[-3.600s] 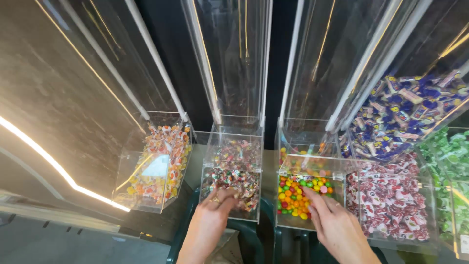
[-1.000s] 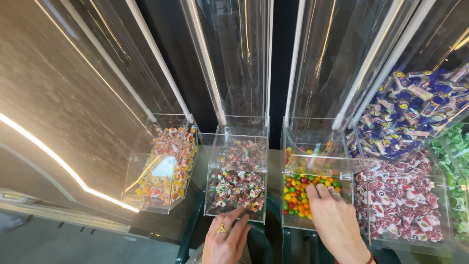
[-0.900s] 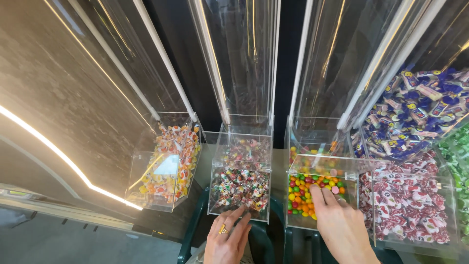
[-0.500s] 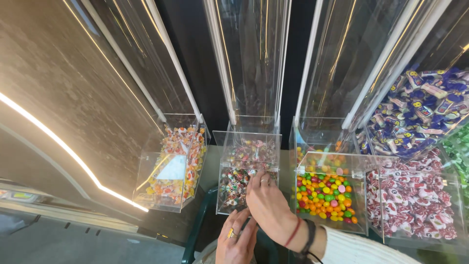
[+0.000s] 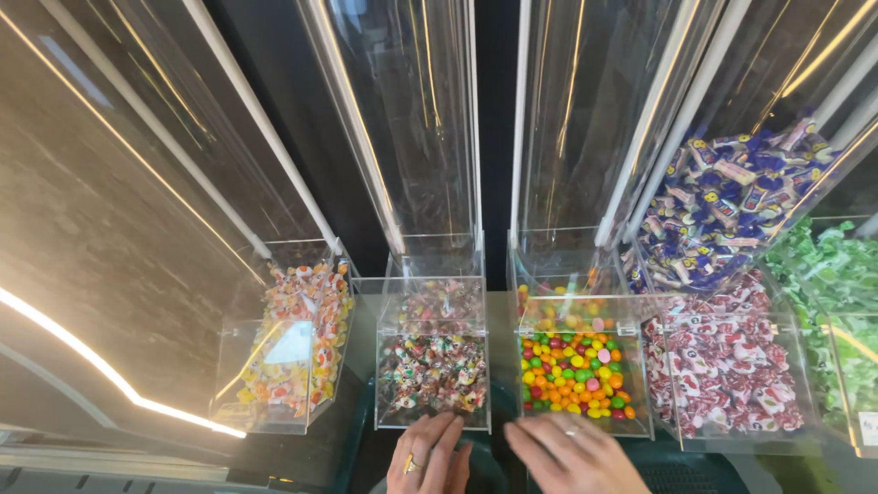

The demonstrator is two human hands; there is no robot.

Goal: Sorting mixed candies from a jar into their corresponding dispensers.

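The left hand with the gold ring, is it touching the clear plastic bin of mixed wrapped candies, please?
Cannot tell. In the head view the left hand's fingertips reach the lower front edge of the clear plastic bin of mixed wrapped candies, but neither contact nor a gap shows plainly.

Both hands are cut off by the bottom edge: the left hand (image 5: pixel 430 457), with a gold ring on one finger, shows only fingers and knuckles, and the right hand (image 5: pixel 572 455) ends before the wrist, so neither grip can be judged fully. The dark teal container (image 5: pixel 489 453) beneath them is mostly covered by the hands. The clear bin of green wrapped sweets (image 5: pixel 837 320) runs off the right edge. The tall clear acrylic chutes (image 5: pixel 402 119) leave the top edge. The white label (image 5: pixel 867 428) at lower right is too small to tell.
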